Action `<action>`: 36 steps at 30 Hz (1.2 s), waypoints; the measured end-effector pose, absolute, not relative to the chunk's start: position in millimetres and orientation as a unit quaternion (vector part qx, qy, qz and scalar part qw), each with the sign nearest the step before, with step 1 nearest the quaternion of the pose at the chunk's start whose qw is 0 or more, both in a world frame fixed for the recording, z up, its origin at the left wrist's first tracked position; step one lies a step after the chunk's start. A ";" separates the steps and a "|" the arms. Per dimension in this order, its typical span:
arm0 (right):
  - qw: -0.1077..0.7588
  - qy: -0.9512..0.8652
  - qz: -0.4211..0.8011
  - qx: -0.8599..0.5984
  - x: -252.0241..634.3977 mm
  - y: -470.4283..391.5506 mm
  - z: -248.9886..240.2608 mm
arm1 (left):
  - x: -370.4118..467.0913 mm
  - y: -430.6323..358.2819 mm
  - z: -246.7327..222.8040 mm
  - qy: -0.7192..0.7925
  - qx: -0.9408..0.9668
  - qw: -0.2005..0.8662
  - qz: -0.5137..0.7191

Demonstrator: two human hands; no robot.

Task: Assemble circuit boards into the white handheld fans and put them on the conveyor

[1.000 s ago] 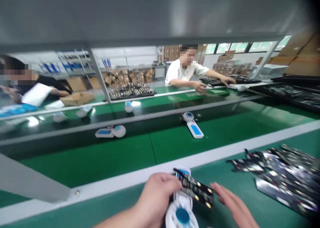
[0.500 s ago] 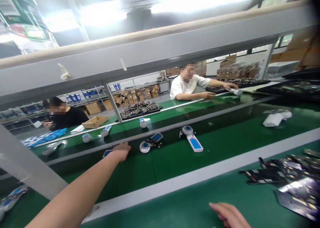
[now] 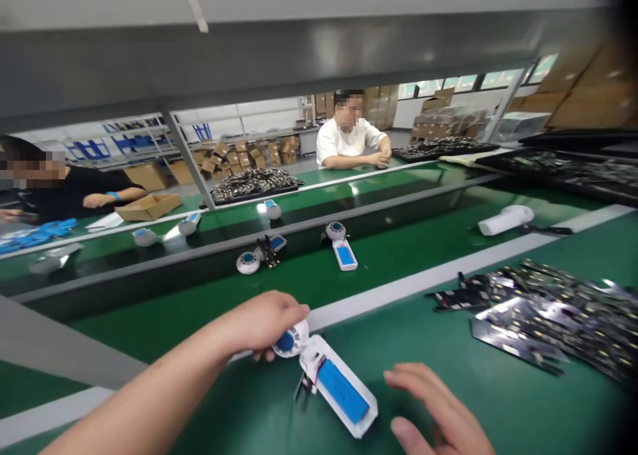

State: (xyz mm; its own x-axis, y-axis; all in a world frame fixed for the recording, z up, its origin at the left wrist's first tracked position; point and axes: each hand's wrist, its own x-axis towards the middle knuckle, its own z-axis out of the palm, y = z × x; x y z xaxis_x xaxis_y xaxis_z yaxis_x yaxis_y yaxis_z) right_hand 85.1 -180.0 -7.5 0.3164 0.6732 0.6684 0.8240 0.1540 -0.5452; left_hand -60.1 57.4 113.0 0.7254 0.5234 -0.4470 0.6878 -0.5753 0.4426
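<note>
My left hand (image 3: 266, 325) grips the round head of an opened white device housing (image 3: 339, 392) over the near green worktop. A long blue block, which looks like a battery, fills the housing's open body, with thin wires and a small dark part hanging at its side. To the right of the housing hovers my right hand (image 3: 438, 408), empty, thumb and fingers apart. On the green belt beyond lie two similar white units, one with a dark board on it (image 3: 262, 256) and one with its blue block showing (image 3: 343, 249).
A pile of dark circuit strips (image 3: 543, 309) covers the worktop at right. A white housing (image 3: 506, 220) lies on the belt farther back. Metal rails (image 3: 399, 285) edge the belt, and a grey beam (image 3: 319, 50) crosses overhead. Two people sit across the line.
My left hand has come back from the far side of the belt, bringing a white device housing to the near worktop. The person in white has drawn both hands together.
</note>
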 end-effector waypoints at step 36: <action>0.313 -0.517 0.206 -0.769 65.1 -183.2 -3.7 | -96.8 -18.4 67.1 0.384 0.878 0.271 -0.095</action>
State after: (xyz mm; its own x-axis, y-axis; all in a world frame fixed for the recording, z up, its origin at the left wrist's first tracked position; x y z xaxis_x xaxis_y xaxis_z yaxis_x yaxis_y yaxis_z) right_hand 65.1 -183.2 -3.7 0.3802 0.9249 0.0062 0.6666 -0.2694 -0.6950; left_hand -96.8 -18.4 67.1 0.6870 0.6228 -0.3743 0.7255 -0.5582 0.4026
